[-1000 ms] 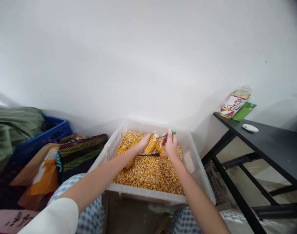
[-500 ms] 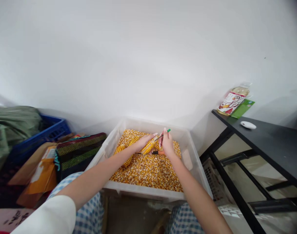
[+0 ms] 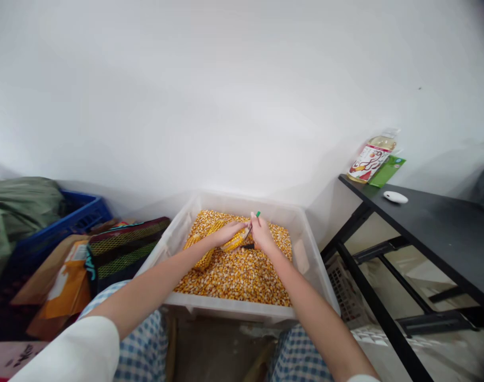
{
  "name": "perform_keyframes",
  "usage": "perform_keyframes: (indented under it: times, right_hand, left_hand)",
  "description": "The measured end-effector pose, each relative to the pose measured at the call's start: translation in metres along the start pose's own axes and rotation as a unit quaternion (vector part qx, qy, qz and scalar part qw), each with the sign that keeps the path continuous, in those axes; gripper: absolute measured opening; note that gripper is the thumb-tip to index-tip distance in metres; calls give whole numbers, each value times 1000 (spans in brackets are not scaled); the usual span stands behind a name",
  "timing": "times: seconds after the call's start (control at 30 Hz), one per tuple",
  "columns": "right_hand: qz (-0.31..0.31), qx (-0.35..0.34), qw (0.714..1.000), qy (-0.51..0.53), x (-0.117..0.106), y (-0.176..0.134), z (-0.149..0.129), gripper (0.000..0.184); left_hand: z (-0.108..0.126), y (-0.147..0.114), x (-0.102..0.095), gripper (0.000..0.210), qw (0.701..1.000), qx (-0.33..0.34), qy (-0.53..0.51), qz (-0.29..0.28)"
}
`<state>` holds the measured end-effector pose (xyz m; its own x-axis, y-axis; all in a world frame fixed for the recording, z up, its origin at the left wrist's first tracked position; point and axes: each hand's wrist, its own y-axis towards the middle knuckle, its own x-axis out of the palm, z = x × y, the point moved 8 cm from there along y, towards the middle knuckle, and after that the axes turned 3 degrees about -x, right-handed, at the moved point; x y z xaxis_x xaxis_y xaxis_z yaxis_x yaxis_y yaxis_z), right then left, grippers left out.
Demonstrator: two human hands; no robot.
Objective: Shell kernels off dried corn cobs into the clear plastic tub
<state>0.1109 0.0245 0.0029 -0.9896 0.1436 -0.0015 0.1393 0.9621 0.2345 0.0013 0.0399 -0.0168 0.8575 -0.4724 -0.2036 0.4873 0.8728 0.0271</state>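
Observation:
My left hand is closed around a yellow ear of corn above the kernels. In my right hand is a thin metal tool with a green end; its shaft reaches down to the corn's right end. Beneath that hand, a black-and-orange tool lies on the loose kernels, partly hidden. More ears of corn rest left of the held one, some behind my left forearm. All of this is inside a translucent plastic tub before my knees.
A black table stands at right, carrying a bottle, a green packet and a white oval object. At left are a blue crate, cardboard and a mesh bag. A white wall rises behind the tub.
My right hand has moved left, closer to my left hand, and the green-ended tool now stands steeper against the corn. The whole view has shifted slightly.

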Motion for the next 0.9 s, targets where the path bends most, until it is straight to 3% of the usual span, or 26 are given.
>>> perform_keyframes:
  times: [0.07, 0.23, 0.33, 0.6, 0.9]
  right_hand:
    - [16, -3, 1000, -2, -2, 0, 0, 46]
    - [60, 6, 997, 45, -11, -2, -12, 48]
    - [71, -8, 993, 92, -14, -5, -24, 49]
    - [46, -16, 997, 57, -8, -6, -22, 48]
    - [15, -7, 999, -43, -9, 2, -9, 48]
  left_hand:
    - [6, 3, -3, 40, 999, 33, 4, 25]
    - [-11, 5, 10, 53, 992, -77, -97, -2]
    - [-8, 3, 9, 51, 991, -74, -106, 14]
    - [8, 8, -2, 52, 998, 36, 29, 47]
    - [5, 6, 2, 55, 989, 26, 139, 49]
